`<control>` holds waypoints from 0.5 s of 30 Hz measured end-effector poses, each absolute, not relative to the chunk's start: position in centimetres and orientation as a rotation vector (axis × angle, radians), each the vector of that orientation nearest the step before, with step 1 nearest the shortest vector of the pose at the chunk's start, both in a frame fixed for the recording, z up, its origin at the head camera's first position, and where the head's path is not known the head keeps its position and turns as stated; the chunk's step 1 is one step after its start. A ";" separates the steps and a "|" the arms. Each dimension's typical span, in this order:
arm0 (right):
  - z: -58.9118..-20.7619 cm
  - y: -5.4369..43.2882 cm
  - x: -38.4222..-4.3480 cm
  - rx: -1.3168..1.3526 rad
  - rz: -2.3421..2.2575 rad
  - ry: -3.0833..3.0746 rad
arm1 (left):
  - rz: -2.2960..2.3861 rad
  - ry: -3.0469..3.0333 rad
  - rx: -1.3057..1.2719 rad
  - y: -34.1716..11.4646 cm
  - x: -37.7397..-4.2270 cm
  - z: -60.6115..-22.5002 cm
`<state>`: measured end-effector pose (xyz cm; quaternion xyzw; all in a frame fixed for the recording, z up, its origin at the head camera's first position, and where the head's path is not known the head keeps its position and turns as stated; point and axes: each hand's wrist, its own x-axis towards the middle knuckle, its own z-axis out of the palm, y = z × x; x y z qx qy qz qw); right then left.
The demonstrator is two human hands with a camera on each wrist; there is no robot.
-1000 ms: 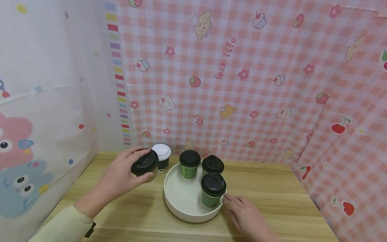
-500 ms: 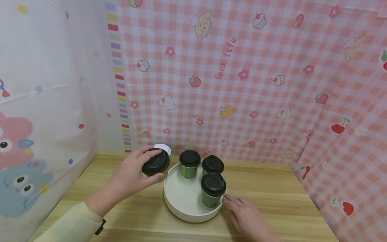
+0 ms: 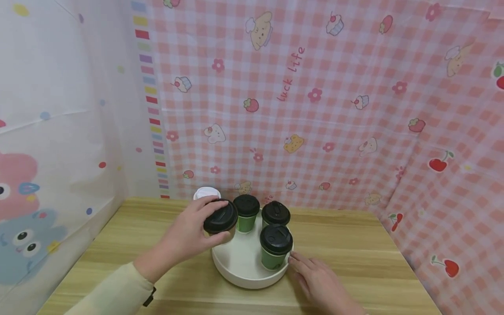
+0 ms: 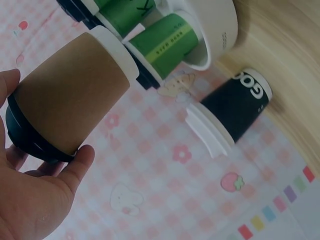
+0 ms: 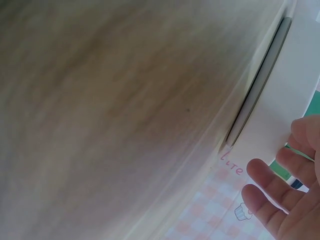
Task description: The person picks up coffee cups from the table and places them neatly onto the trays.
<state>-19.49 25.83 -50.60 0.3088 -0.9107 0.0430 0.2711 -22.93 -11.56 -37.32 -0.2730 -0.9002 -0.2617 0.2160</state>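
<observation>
I see a person at a wooden table (image 3: pixel 334 238), using both hands. The left hand (image 3: pixel 190 234) is holding a brown paper cup (image 4: pixel 75 95) by its black lid (image 3: pixel 220 216). The fingers and thumb are bent around the lid and grip it. The cup is up in the air with its lid on top, at the left side of a round white tray (image 3: pixel 252 282). In the picture from above, it covers a bit of the tray's edge, but I can't tell if it is right over the tray.

Three cups with black lids stand in the tray. The back left cup (image 3: pixel 246 224) is green, and so is the front cup (image 3: pixel 271 261). The back right cup (image 3: pixel 275 213) is mostly hidden behind the front one.

The right hand (image 3: pixel 320 282) is down low by the tray's right side. Its fingers are loose and a little bent, with the tips against the tray's outside wall. It isn't gripping anything.

Behind the left hand, a black cup with a white lid (image 4: pixel 235 105) stands on the table, outside the tray. A pink checked cloth (image 3: pixel 315 118) with little cakes and strawberries hangs at the back.
</observation>
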 end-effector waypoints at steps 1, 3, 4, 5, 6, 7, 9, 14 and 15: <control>-50.6 25.8 -19.5 0.831 0.116 -2.457 | -0.723 -2.499 -0.760 -11.3 -22.9 -37.4; -50.7 25.8 -19.5 0.828 0.114 -2.463 | -0.722 -2.505 -0.764 -10.9 -23.0 -37.6; -50.7 25.8 -19.5 0.828 0.115 -2.464 | -0.724 -2.508 -0.768 -10.7 -23.0 -37.7; -50.7 25.8 -19.5 0.828 0.115 -2.464 | -0.724 -2.510 -0.772 -10.5 -23.0 -37.8; -50.7 25.8 -19.5 0.826 0.115 -2.464 | -0.727 -2.512 -0.775 -10.3 -23.0 -37.8; -50.8 25.9 -19.5 0.826 0.114 -2.463 | -0.726 -2.512 -0.782 -10.2 -23.0 -37.9; -50.8 25.9 -19.5 0.825 0.116 -2.460 | -0.727 -2.512 -0.794 -9.9 -23.0 -38.1; -50.8 25.9 -19.5 0.826 0.123 -2.455 | -0.741 -2.518 -0.820 -9.3 -23.0 -38.4; -50.8 25.9 -19.5 0.826 0.122 -2.456 | -0.746 -2.523 -0.821 -9.2 -23.0 -38.4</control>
